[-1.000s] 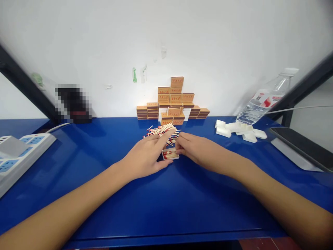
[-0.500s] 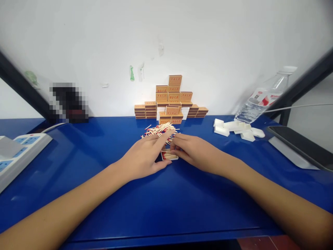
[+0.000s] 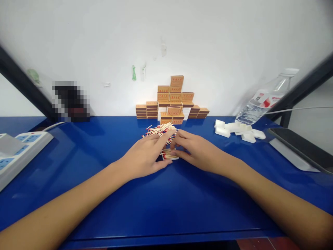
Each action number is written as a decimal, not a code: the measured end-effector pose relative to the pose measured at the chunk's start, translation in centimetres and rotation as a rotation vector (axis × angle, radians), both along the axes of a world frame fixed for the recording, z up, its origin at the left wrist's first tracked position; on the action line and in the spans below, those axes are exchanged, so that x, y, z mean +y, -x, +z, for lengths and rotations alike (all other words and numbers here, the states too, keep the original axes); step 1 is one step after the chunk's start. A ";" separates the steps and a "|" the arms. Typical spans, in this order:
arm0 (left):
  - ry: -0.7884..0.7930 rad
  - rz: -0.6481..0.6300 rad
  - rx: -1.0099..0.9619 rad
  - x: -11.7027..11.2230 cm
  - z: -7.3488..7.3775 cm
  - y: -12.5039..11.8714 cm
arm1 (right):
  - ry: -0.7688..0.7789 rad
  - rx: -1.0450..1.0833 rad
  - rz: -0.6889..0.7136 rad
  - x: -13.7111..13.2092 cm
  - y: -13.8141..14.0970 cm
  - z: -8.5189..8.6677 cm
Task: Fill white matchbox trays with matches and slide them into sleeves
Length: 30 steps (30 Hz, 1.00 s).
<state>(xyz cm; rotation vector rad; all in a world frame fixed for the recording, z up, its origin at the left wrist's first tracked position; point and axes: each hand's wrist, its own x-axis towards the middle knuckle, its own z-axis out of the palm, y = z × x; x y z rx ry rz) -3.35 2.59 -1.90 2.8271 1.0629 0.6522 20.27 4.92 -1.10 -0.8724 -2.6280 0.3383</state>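
Observation:
A small white matchbox tray (image 3: 174, 159) lies on the blue table with red-headed matches (image 3: 168, 155) in it. My left hand (image 3: 145, 154) is around the tray's left side, its thumb along the near edge and its other fingers at the far side. Over the tray's right part, my right hand (image 3: 191, 147) has its thumb and fingertips curled together in a pinch at a match (image 3: 164, 152); the fingers partly hide the contact. Just beyond both hands is a loose heap of matches (image 3: 159, 129), partly covered by my left index finger.
Printed matchboxes (image 3: 175, 97) stand stacked against the wall. At the right are white empty trays (image 3: 222, 131), a leaning water bottle (image 3: 262, 99) and a dark phone-like slab (image 3: 299, 146) on a white block. A power strip (image 3: 26, 152) sits at the left.
My right hand's fingers have lifted and arched slightly over the tray, showing more of the matches. My left hand stays at the tray. The view has shifted slightly.

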 end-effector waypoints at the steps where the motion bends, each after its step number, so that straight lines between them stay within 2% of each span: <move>1: -0.008 0.001 0.006 0.0 0.0 0.1 | 0.005 -0.001 -0.010 -0.1 -0.2 0.3; 6: -0.087 0.021 0.003 0.1 1.4 0.6 | 0.038 -0.054 -0.058 0.0 -1.0 1.2; 11: -0.062 0.003 0.051 0.3 2.7 1.1 | 0.104 -0.070 -0.033 0.4 -1.3 1.3; 18: 0.032 -0.011 0.035 0.3 2.1 0.9 | 0.104 -0.053 -0.017 0.1 -0.7 1.3; 24: -0.010 -0.020 -0.007 0.4 2.4 1.0 | 0.084 -0.007 0.003 -0.1 -0.4 1.0; 30: 0.020 -0.032 -0.019 0.5 1.1 0.6 | 0.054 0.021 0.016 0.4 -0.5 0.6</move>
